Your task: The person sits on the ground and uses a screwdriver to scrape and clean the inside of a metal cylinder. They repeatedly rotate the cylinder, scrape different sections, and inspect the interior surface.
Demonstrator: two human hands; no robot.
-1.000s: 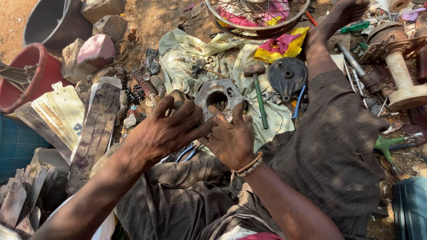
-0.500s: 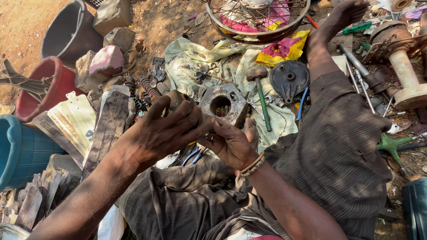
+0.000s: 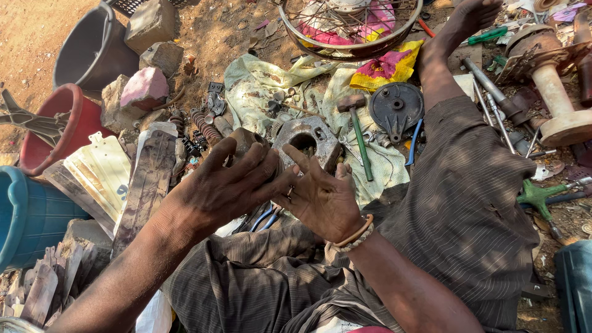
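Gripping a small dark, round metal part [image 3: 246, 143] near the middle of the frame, the left hand [image 3: 231, 182] has its fingers [image 3: 262, 161] curled over it, so most of the piece is hidden and its exact shape cannot be told. The right hand [image 3: 320, 200] sits just beside it, palm turned up and toward the left hand, fingers [image 3: 300, 159] spread apart and holding nothing; their tips come close to the part and to the grey metal housing [image 3: 308, 140] with a round opening that lies on the stained cloth [image 3: 265, 92] just behind.

To do this well, it seems wise to keep the wrapped grip firm and steady, hold the piece low over the cloth so nothing drops into the dirt, and bring the free fingers in to support its underside, rather than letting one hand do all the work.

Both forearms reach forward from the lower edge of the frame over the person's striped-cloth lap, the left entering from lower left, the right from lower centre with a bangle [image 3: 356, 233] at the wrist. A green-handled hammer [image 3: 359, 132] lies to the right of the housing, and a spoked wheel [image 3: 351, 28] sits at the top.
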